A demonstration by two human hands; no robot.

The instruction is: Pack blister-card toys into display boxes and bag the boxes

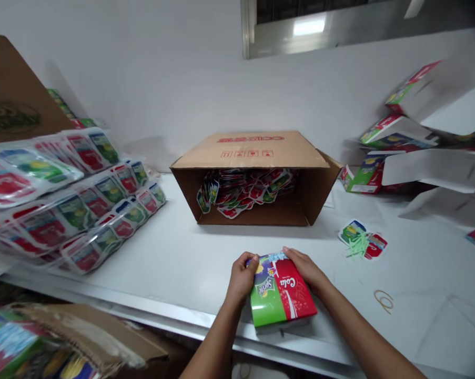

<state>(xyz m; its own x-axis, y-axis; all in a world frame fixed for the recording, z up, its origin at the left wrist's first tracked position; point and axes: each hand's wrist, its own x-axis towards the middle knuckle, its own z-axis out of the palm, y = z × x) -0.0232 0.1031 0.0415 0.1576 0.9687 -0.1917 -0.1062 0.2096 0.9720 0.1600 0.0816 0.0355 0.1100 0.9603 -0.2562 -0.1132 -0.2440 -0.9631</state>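
A small printed carton [282, 292], half green with "Sprite" and half red with "Cola", lies near the table's front edge. Its left side is gripped by my left hand [243, 276], thumb bent over the top corner. On the far right corner, my right hand [305, 267] holds the same carton, its fingers partly hidden behind it. Beyond my hands, a brown cardboard box [253, 150] rests on its side with its opening towards me. Inside it is a heap of red and green drink-shaped packets [249, 192].
Clear plastic packs of similar packets [103, 200] are stacked at left. Several unfolded printed cartons [422, 163] pile up at right. Loose packets [373, 245] with pale green strips and a rubber band [384, 301] lie on the white table [174, 247]. An open cardboard box [87, 331] stands lower left.
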